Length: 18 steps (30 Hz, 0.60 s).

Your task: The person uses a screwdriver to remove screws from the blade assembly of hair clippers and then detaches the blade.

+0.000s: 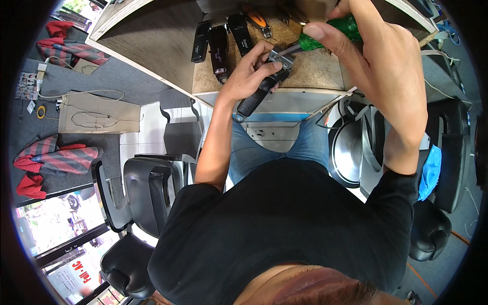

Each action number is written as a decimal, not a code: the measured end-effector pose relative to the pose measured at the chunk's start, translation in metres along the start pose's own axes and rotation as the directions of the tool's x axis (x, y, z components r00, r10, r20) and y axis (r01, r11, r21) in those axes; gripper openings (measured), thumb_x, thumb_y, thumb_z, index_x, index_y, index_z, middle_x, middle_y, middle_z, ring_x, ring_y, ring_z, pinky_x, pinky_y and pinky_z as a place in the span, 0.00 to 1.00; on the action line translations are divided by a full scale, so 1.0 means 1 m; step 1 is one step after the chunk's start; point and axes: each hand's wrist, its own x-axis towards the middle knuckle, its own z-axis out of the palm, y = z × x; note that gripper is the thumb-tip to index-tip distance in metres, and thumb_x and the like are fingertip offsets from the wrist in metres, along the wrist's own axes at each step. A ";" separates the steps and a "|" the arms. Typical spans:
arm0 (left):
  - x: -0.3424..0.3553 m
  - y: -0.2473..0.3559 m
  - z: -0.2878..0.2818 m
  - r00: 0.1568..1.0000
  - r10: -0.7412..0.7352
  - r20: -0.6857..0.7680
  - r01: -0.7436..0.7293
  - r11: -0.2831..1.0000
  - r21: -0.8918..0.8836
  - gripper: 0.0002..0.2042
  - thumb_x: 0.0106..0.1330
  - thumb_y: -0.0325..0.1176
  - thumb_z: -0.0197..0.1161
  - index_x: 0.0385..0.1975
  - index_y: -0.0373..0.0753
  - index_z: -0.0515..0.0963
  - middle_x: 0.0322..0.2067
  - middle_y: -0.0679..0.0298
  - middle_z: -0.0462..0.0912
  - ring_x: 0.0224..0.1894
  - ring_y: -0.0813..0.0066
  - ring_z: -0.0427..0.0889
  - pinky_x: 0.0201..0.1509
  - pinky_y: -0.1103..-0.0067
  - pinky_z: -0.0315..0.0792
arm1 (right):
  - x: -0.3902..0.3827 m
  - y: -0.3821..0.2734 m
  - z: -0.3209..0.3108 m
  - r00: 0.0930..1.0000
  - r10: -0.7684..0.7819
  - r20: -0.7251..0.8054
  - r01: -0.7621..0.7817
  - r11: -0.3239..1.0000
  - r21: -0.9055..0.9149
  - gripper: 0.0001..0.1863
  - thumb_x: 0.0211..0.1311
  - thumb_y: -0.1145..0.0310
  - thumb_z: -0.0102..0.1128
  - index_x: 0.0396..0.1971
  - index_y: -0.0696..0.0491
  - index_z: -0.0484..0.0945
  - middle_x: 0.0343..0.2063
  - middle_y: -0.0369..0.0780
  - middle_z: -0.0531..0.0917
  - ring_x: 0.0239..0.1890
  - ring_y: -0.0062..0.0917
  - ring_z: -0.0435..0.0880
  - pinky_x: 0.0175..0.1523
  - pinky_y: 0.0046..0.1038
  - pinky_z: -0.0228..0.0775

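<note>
My left hand (249, 76) grips a black hair clipper (251, 101), its metal head (283, 57) turned up toward the back of a wooden shelf. My right hand (376, 76) holds a screwdriver with a green translucent handle (348, 26); its shaft reaches the clipper head, though whether the tip sits in a screw is too small to tell. On the worn shelf surface (325, 76), left of the held clipper, lie black clippers (219, 51) and a black-and-orange tool (258, 20). More small tools lie behind the screwdriver, partly hidden.
Plywood walls (142, 48) enclose the shelf. Black chairs (145, 195) stand at left, with red plaid cloths (56, 157) and cables on grey counters (38, 122). At right are a round metal piece (345, 152), a black padded seat (452, 168) and a blue cloth (429, 173).
</note>
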 end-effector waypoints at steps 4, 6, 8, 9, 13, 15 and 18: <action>-0.003 0.003 0.000 1.000 -0.017 -0.015 0.017 1.000 -0.005 0.13 0.74 0.24 0.60 0.54 0.34 0.67 0.36 0.64 0.79 0.27 0.78 0.81 0.30 0.78 0.76 | -0.004 0.012 0.009 0.997 0.020 0.069 -0.039 0.958 0.283 0.21 0.63 0.59 0.74 0.40 0.57 0.72 0.17 0.44 0.80 0.21 0.40 0.85 0.26 0.35 0.73; -0.002 0.003 0.000 0.999 -0.033 -0.024 0.033 0.999 -0.004 0.13 0.74 0.24 0.60 0.54 0.34 0.67 0.36 0.64 0.78 0.27 0.78 0.81 0.30 0.78 0.76 | -0.003 0.000 0.007 0.996 0.076 0.055 -0.086 0.972 0.217 0.21 0.64 0.58 0.74 0.40 0.57 0.72 0.15 0.43 0.79 0.20 0.40 0.85 0.25 0.35 0.73; -0.001 0.004 0.002 1.000 -0.025 -0.001 0.025 0.999 -0.033 0.13 0.74 0.24 0.60 0.54 0.34 0.67 0.35 0.65 0.77 0.27 0.78 0.81 0.30 0.78 0.76 | -0.002 -0.011 0.000 0.993 0.115 0.017 -0.115 0.992 0.041 0.21 0.64 0.58 0.73 0.41 0.57 0.72 0.14 0.43 0.78 0.20 0.39 0.85 0.25 0.35 0.73; 0.000 0.003 0.003 1.000 -0.026 0.004 0.026 0.999 -0.035 0.13 0.74 0.24 0.60 0.54 0.34 0.67 0.35 0.65 0.77 0.27 0.78 0.81 0.30 0.78 0.76 | -0.001 -0.012 -0.005 0.994 0.107 -0.007 -0.107 0.994 -0.004 0.22 0.64 0.58 0.73 0.41 0.57 0.72 0.14 0.43 0.79 0.20 0.40 0.85 0.25 0.35 0.73; -0.006 0.002 -0.005 0.999 -0.021 -0.042 0.022 1.000 0.018 0.13 0.74 0.24 0.60 0.53 0.34 0.67 0.34 0.65 0.76 0.27 0.78 0.81 0.29 0.78 0.76 | 0.006 -0.027 0.000 0.983 0.178 0.051 -0.174 0.982 -0.076 0.22 0.64 0.58 0.73 0.41 0.57 0.71 0.14 0.44 0.79 0.19 0.42 0.84 0.25 0.36 0.72; -0.001 0.001 -0.001 1.000 -0.017 -0.026 0.018 0.999 0.032 0.13 0.74 0.24 0.60 0.53 0.34 0.68 0.34 0.66 0.76 0.27 0.78 0.81 0.29 0.78 0.75 | 0.002 -0.019 -0.009 0.980 0.141 0.137 -0.132 0.988 -0.075 0.22 0.63 0.58 0.74 0.42 0.57 0.71 0.14 0.44 0.79 0.19 0.43 0.84 0.24 0.37 0.72; -0.002 0.006 0.001 0.999 -0.041 -0.027 0.040 0.999 -0.014 0.13 0.73 0.24 0.60 0.53 0.33 0.68 0.34 0.66 0.75 0.27 0.78 0.81 0.29 0.79 0.75 | -0.009 0.016 0.001 0.987 0.012 0.162 -0.021 0.999 0.050 0.23 0.63 0.59 0.74 0.45 0.57 0.70 0.15 0.45 0.78 0.19 0.45 0.83 0.24 0.38 0.71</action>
